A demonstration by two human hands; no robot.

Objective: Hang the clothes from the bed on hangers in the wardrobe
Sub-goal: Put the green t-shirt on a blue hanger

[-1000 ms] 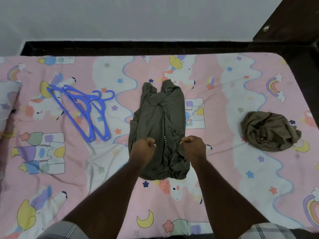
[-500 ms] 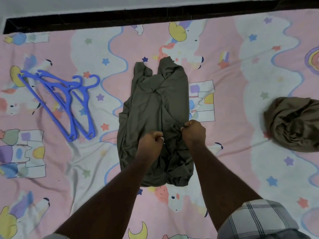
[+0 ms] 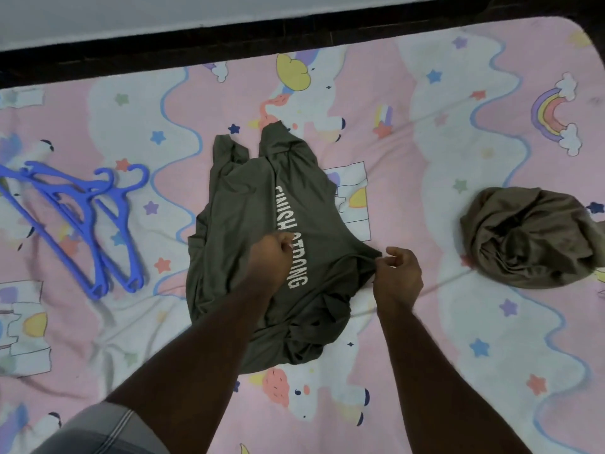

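Since half a second ago, both hands have spread the olive shirt [image 3: 262, 231] open, exposing its lettering. Left hand [image 3: 270, 260] pinches the print; right hand [image 3: 397, 275] fingers clamp the shirt's right edge, apparently to flatten it. Blue hangers [image 3: 95, 221] lie left of the shirt; a crumpled garment [image 3: 527, 237] lies right.

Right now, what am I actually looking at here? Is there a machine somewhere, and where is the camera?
No machine: a person works with bare hands, and the single camera sits on their head, looking down. Below is a bed with a pink cartoon sheet. In the middle lies an olive shirt with white lettering. The left hand pinches its cloth near the print, and the right hand grips a fold at its edge. Blue plastic hangers lie to the left, and a second crumpled garment sits to the right.
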